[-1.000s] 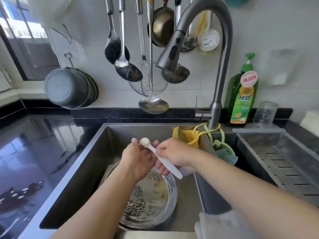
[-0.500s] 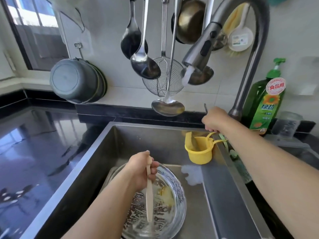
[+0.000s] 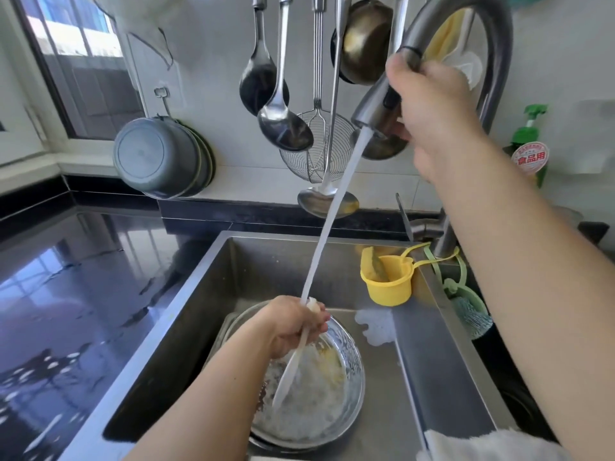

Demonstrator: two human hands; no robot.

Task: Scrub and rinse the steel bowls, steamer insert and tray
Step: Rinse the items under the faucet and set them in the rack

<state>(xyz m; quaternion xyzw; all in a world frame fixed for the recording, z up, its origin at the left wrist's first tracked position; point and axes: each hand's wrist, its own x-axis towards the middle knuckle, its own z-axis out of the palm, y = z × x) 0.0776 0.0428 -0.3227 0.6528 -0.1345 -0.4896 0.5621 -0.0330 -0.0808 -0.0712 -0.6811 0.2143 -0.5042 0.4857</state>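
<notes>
My left hand grips a white plastic spoon over a clear, soapy bowl that sits in the steel sink. The spoon's bowl end points down into the suds. My right hand holds the faucet's spray head, tilting it left. A stream of water runs from the head down onto my left hand and the spoon's handle end.
Ladles and a wire skimmer hang on the wall behind the sink, with grey basins hung at left. A yellow cup hangs on the sink divider. A green soap bottle stands at right. The black counter lies left.
My right hand left the spoon, went to the tap lever, then rose to grasp the spray head. Water now runs. My left hand took over the spoon and holds it under the stream.
</notes>
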